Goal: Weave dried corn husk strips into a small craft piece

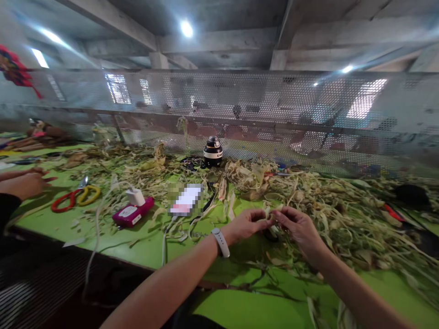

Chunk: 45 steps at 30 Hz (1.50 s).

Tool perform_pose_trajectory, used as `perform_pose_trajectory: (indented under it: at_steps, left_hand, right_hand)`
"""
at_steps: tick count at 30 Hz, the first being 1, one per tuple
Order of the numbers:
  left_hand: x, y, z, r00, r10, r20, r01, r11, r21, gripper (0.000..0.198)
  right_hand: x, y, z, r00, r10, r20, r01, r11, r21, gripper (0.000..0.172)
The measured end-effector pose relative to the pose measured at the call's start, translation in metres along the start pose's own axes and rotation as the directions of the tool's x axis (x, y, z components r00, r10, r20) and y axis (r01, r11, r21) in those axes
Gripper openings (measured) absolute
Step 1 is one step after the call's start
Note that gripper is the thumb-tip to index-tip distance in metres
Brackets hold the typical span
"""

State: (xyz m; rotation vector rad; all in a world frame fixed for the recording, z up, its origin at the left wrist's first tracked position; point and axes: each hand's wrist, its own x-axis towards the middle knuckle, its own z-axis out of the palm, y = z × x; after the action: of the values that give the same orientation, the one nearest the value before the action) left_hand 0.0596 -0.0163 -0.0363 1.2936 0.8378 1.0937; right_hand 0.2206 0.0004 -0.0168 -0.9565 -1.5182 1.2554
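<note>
My left hand (247, 225) and my right hand (299, 227) meet over the green table (144, 242), fingertips pinched together on a pale dried leaf strip (268, 214). A white band sits on my left wrist (220, 242). Both hands are closed around the strip, just in front of a big heap of dried husk strips (329, 210). A dark round thing lies under my hands, partly hidden.
Red and yellow scissors (73, 196) lie at left near another person's hands (24, 183). A pink power bank with a white charger (133, 211), a phone (187, 200) and a black-and-white jar (213, 151) stand further back. Perforated metal screen (240, 109) bounds the far edge.
</note>
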Motion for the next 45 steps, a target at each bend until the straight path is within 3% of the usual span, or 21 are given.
perform_pose_trajectory:
  at_steps: [6,9,11,15,17,21,27,30,40,45]
  left_hand:
    - [-0.004,0.004,0.0,0.979,-0.144,0.141,0.153,0.987,-0.05,0.044]
    - [-0.005,0.004,0.0,0.965,-0.156,0.211,0.165,0.986,-0.026,0.043]
    - [-0.006,0.004,0.0,0.96,-0.149,0.236,0.159,0.987,-0.025,0.043]
    - [-0.006,0.0,0.001,0.978,-0.111,0.176,0.124,0.99,-0.064,0.042]
    - [-0.006,-0.002,0.001,0.986,-0.09,0.137,0.102,0.992,-0.077,0.043]
    - [-0.004,-0.004,0.001,0.989,-0.034,0.143,0.043,0.997,-0.057,0.043]
    - [-0.004,-0.003,0.004,0.993,-0.012,0.115,0.008,0.999,0.04,0.046]
    - [-0.003,-0.001,0.003,0.995,-0.039,0.089,0.034,0.998,0.055,0.05]
    - [-0.007,0.011,-0.001,0.965,-0.158,0.211,0.155,0.987,0.03,0.043]
    - [-0.008,0.009,0.003,0.967,-0.152,0.203,0.172,0.982,-0.08,0.04]
  right_hand:
    - [0.003,0.008,-0.001,0.985,-0.165,-0.041,0.16,0.981,-0.107,0.031]
    - [0.004,0.009,0.0,0.962,-0.252,-0.105,0.238,0.963,-0.13,0.031]
    - [0.003,0.006,0.0,0.964,-0.241,-0.111,0.228,0.967,-0.116,0.032]
    - [-0.002,-0.005,-0.003,0.994,-0.095,0.048,0.1,0.989,-0.111,0.028]
    - [-0.005,-0.009,-0.005,0.989,-0.085,0.119,0.103,0.982,-0.156,0.023]
    - [-0.005,-0.01,-0.005,0.973,-0.156,0.169,0.206,0.92,-0.335,0.023]
    - [-0.003,-0.001,-0.003,0.947,-0.297,0.119,0.313,0.781,-0.54,0.02]
    - [-0.004,0.0,-0.002,0.941,-0.32,0.111,0.327,0.773,-0.544,0.02]
    - [-0.008,-0.006,0.003,0.916,-0.398,-0.046,0.335,0.824,-0.457,0.028]
    - [-0.003,-0.004,0.001,0.965,-0.262,-0.013,0.24,0.899,-0.366,0.032]
